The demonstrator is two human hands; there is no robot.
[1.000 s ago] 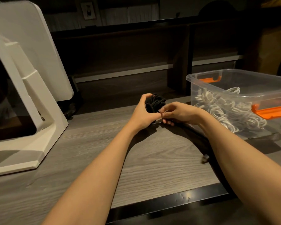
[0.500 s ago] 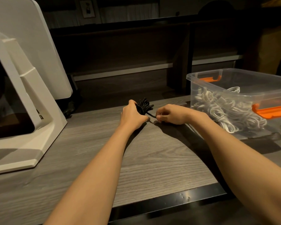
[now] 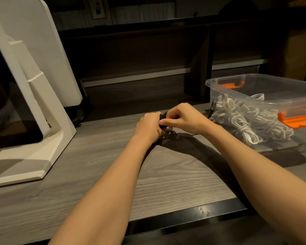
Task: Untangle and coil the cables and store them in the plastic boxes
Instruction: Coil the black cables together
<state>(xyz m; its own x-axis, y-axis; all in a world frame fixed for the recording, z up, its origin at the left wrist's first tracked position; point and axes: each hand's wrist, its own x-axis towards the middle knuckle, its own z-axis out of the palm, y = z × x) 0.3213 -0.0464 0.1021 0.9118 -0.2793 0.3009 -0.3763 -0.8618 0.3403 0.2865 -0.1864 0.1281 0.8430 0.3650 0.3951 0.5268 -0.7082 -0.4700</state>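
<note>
Dim warm light, hard shadows, wide-angle warp

- A grey wood-grain desk (image 3: 95, 174) lies under my arms, with a dark strip along its near edge.
- A white monitor stand (image 3: 42, 142) sits on its left.
- A clear plastic box (image 3: 254, 96) of white cables (image 3: 245, 121) sits on its right.

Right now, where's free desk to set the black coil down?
Bare wood between the white stand and the left hand, and the near strip between the forearms toward the desk edge. Crowded on the right: the clear box of white cables. Both hands, right hand included, hold the black cable.
</note>
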